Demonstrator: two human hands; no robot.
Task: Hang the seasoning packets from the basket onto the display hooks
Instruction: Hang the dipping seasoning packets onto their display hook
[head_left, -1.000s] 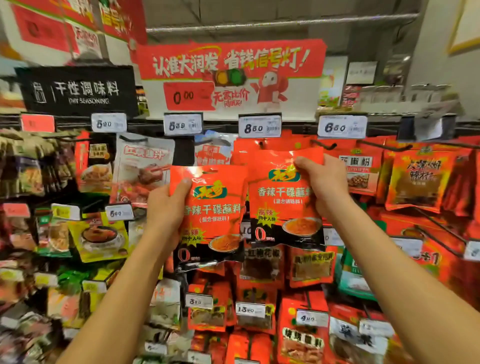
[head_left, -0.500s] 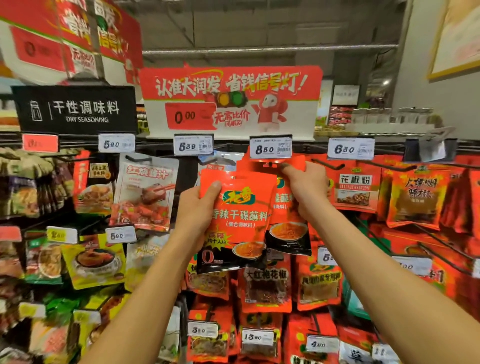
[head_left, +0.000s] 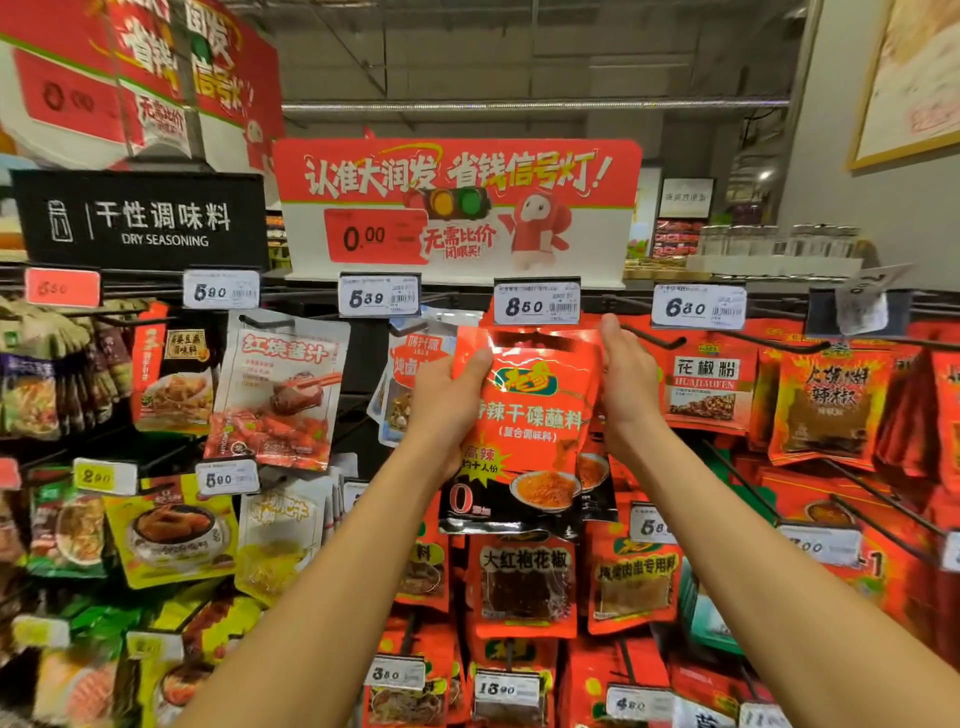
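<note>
A red-orange seasoning packet (head_left: 535, 415) with a black bottom is held upright in front of the display, its top just under the 8.50 price tag (head_left: 537, 305). My left hand (head_left: 447, 410) grips its left edge, thumb on the front. My right hand (head_left: 623, 387) is at its right edge with the thumb up and the fingers hidden behind. A second identical packet (head_left: 597, 483) shows partly behind the first. The hook under the tag is hidden by the packets. The basket is out of view.
Rows of hooks carry other seasoning packets: a pepper powder packet (head_left: 704, 387) to the right, a grey sauce packet (head_left: 280, 389) to the left, red packets (head_left: 524, 587) below. Bare black hook ends (head_left: 652, 340) stick out beside my right hand. Signs (head_left: 457, 208) hang above.
My left hand carried its packet right and up, in front of the one my right hand was holding. My right hand dropped from the hook to the packets' right edge.
</note>
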